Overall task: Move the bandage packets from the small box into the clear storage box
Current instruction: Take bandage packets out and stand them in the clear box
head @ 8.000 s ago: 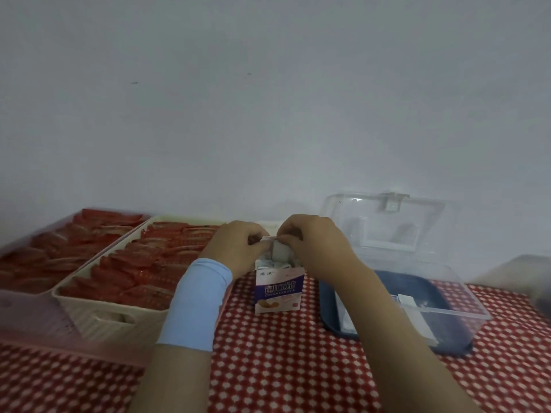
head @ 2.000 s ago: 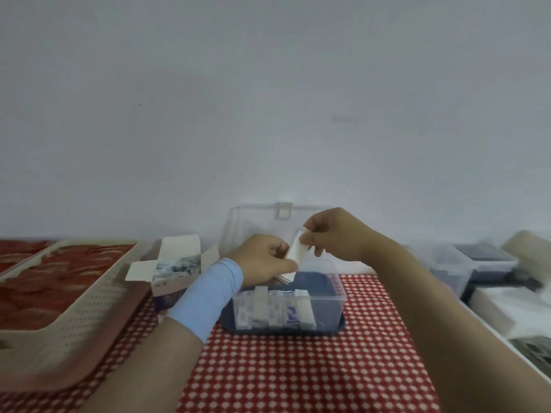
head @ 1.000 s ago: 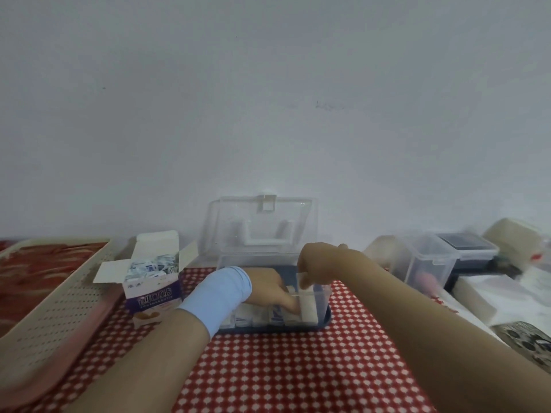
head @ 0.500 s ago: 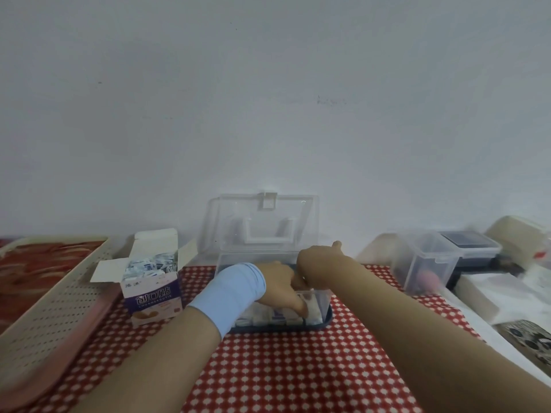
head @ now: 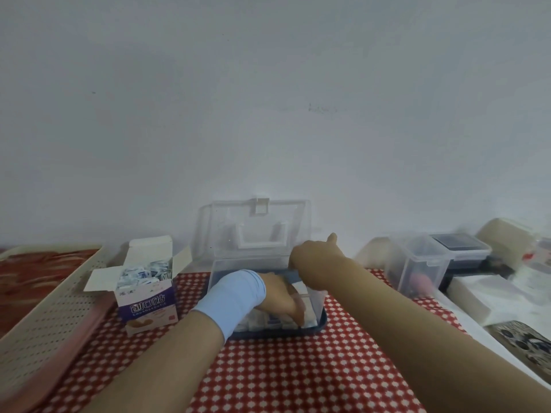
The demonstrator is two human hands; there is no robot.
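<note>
Bandage packets (head: 278,318) stand in a row inside the clear storage box (head: 250,262); more fill the small box (head: 146,299) just to its left. The left hand (head: 281,296) reaches in, fingers stretched down onto the row. The right hand (head: 313,260) curls at the right rim, thumb up; what it holds I cannot tell. A careless withdrawal could topple the row, or the left forearm could knock over the small box.
</note>
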